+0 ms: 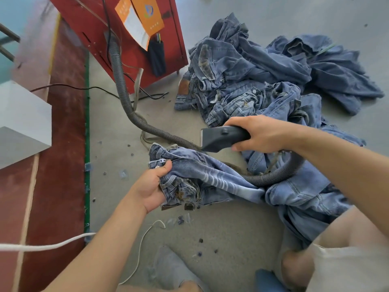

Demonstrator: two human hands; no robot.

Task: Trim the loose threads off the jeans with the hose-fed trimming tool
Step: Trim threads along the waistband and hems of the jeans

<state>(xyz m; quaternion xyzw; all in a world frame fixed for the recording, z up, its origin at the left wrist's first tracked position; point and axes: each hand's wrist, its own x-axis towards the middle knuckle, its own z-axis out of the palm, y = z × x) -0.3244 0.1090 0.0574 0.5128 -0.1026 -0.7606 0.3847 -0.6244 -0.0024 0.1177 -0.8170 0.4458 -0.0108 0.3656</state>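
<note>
A pair of blue jeans [210, 175] lies bunched on the grey floor in front of me, waistband and zipper to the left. My left hand [150, 186] grips the waistband beside the zipper. My right hand [261, 133] holds the dark grey trimming tool [223, 138] just above the jeans, its head pointing left. The corrugated grey hose [120, 81] runs from the tool's back, loops over the denim, and goes up to the red machine [130, 43].
A heap of more jeans [252, 76] covers the floor at the upper right. A white cord [69, 242] and black cables [84, 88] cross the floor at left. A grey box [23, 121] stands at left. Thread scraps dot the floor.
</note>
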